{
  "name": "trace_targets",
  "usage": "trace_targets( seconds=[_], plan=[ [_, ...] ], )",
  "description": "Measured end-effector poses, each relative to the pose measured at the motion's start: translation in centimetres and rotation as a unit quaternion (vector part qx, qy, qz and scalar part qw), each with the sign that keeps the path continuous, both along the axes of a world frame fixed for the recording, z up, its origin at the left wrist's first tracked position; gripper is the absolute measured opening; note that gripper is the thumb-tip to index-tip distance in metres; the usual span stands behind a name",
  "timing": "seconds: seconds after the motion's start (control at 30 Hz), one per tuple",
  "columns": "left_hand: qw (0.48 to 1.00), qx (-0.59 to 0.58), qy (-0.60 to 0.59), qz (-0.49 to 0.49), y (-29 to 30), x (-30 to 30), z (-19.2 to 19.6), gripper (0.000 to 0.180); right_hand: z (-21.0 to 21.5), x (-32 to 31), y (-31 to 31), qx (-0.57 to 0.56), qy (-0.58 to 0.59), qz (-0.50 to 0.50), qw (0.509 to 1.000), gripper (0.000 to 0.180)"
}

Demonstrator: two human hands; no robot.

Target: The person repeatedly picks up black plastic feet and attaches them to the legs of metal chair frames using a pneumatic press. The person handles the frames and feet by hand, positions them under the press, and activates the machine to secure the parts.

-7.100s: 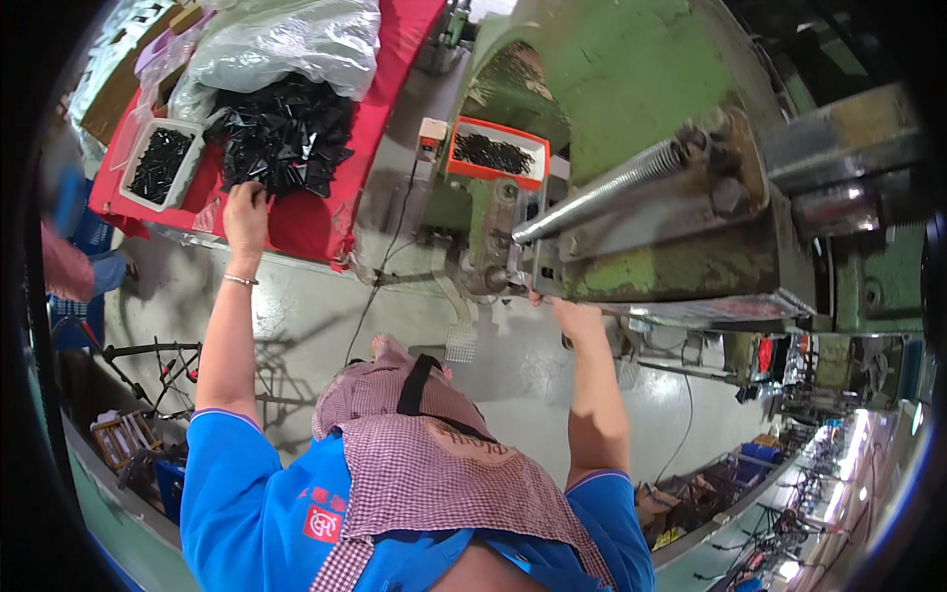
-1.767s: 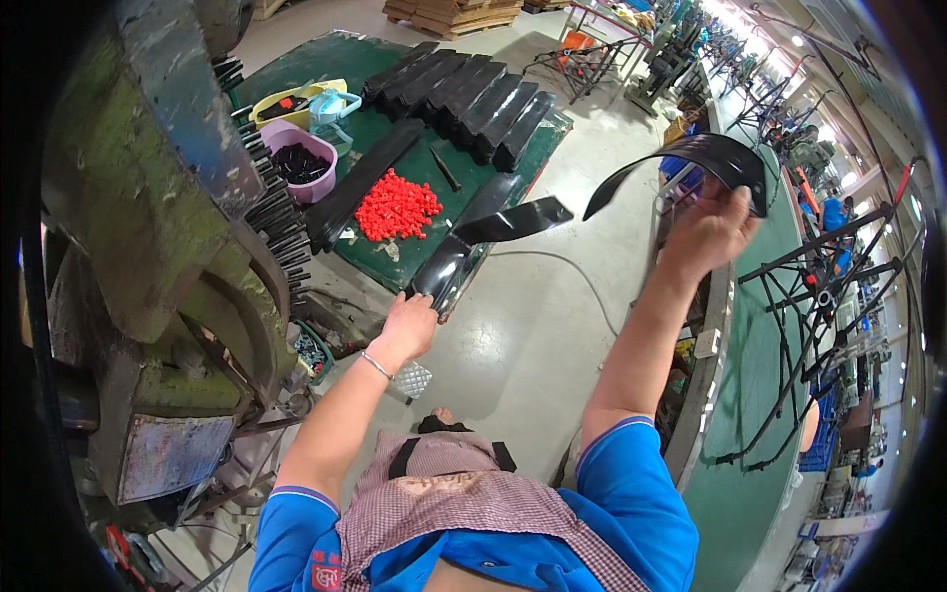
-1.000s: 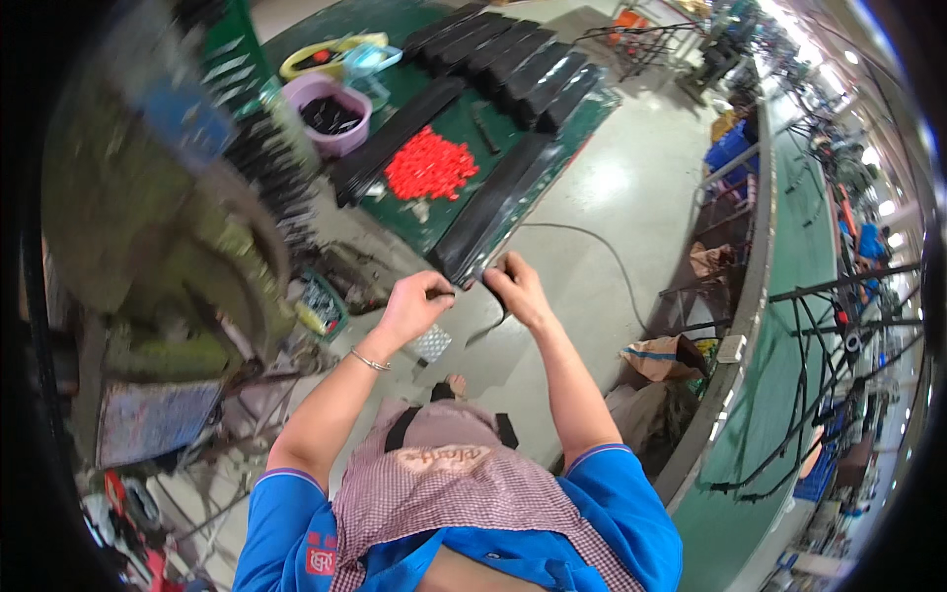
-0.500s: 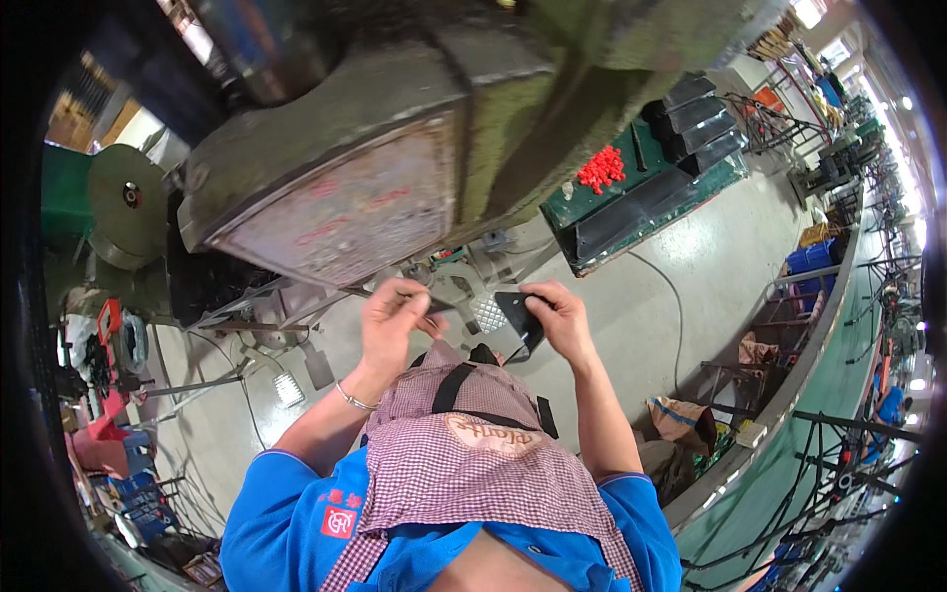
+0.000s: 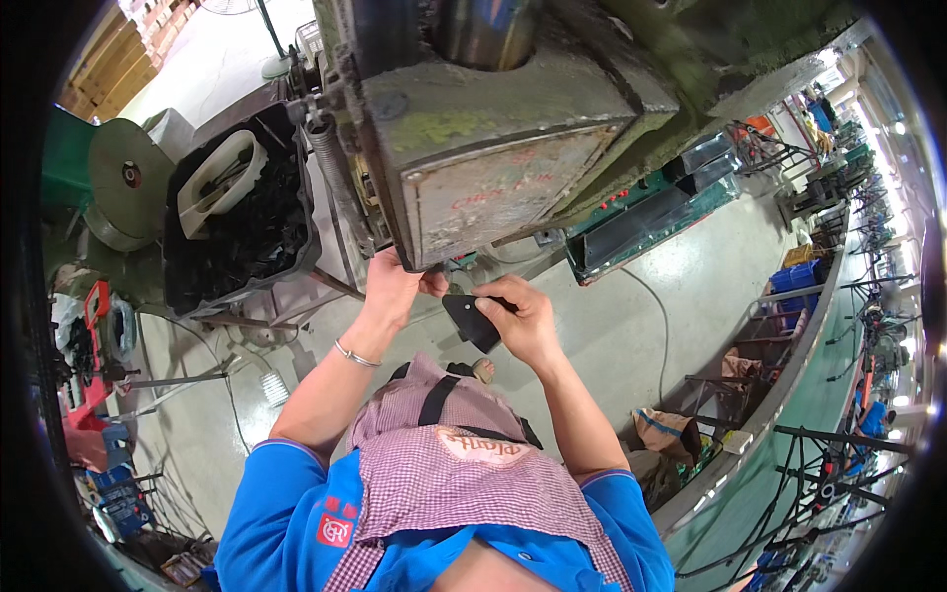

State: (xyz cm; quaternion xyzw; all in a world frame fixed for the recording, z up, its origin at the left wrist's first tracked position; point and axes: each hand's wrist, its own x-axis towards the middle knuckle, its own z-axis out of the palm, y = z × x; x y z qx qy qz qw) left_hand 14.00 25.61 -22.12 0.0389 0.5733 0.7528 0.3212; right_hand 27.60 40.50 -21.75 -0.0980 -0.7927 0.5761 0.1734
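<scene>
My right hand (image 5: 521, 318) pinches a flat black plate (image 5: 472, 320) with a small hole in it, thumb on top. The plate hangs tilted over the floor, in front of my apron. Close to the lower edge of a big green-grey machine (image 5: 508, 192), my left hand (image 5: 395, 288) reaches in with its fingers curled. The machine's front corner hides part of those fingers, and what they hold cannot be made out. The two hands are a short way apart.
A black bin (image 5: 252, 261) of dark parts, with a white container (image 5: 222, 183) lying in it, stands left of the machine. Right of the machine is a green table (image 5: 582, 268) with black folded pieces. A cable (image 5: 666, 326) crosses the floor; a long conveyor (image 5: 789, 395) curves along the right.
Both hands have shifted; my left hand has gone up against the machine's lower edge. The black plate in my right hand has moved left and turned. The view has swung, showing more of the bin.
</scene>
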Motion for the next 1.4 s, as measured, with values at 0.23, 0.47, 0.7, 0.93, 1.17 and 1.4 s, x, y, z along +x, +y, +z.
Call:
trace_targets(
  seconds=[0.23,0.47,0.7,0.93,1.17,1.4],
  plan=[
    [0.999,-0.013,-0.031,-0.001,-0.3,-0.8,-2.2,0.015,1.3,-1.6,-1.5,-0.012,-0.021,-0.013,1.000,0.012],
    [0.999,-0.004,-0.033,0.010,-0.2,-0.6,-1.9,0.015,1.6,-5.2,-2.7,0.008,-0.021,-0.135,0.991,0.012],
    [0.999,0.031,-0.028,0.018,-0.3,-1.1,-4.8,0.018,-0.3,-6.5,-2.3,0.080,0.018,-0.128,0.988,0.009],
    [0.947,-0.203,0.247,-0.029,-1.5,-1.2,-6.0,0.013,-2.0,-6.4,-1.8,0.121,0.000,-0.126,0.985,0.009],
    [0.994,-0.032,0.026,0.101,-0.4,0.7,-4.9,0.018,-3.2,-5.1,9.9,0.157,0.033,-0.050,0.986,0.022],
    [0.987,-0.010,0.030,0.159,2.5,3.4,-2.6,0.018,-10.9,-5.9,32.3,0.454,-0.189,-0.153,0.857,0.011]
  ],
)
